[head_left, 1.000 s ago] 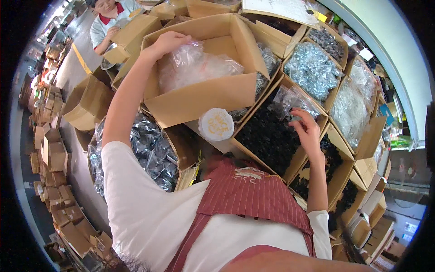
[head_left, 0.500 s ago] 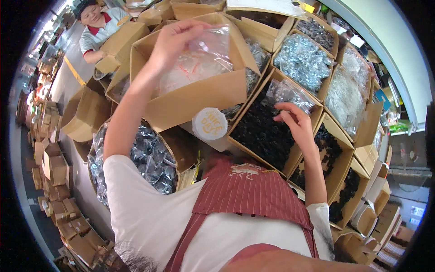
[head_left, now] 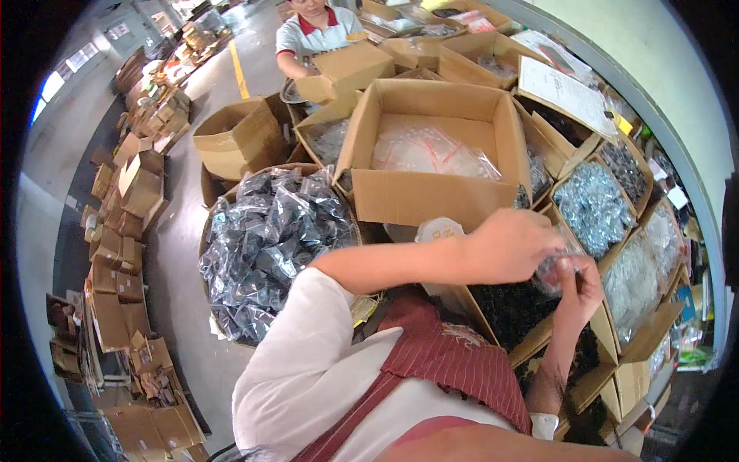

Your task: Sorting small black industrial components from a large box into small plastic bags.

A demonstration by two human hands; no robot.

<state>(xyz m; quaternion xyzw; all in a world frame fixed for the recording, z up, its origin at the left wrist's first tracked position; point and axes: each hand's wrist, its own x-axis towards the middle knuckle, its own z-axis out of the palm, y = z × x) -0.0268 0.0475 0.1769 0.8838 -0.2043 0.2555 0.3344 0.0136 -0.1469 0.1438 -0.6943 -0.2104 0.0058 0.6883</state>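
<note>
A small clear plastic bag with something dark showing in it is pinched between my two hands. My left hand reaches across from the left, closed at the bag's upper edge. My right hand grips its other side with thumb and fingers. Both are over a carton of small black parts, partly hidden beneath them. Farther off, an open carton holds a stack of clear bags with red lines. A round white lid lies beside my left wrist.
At left stands a large carton heaped with filled clear bags. Cartons of shiny wrapped pieces and clear bags line the right. Another person works at the far side. A clipboard with paper rests on the cartons.
My left hand has come down from the bag carton to meet my right hand over the black parts. Both now hold a clear bag together. My view has turned left.
</note>
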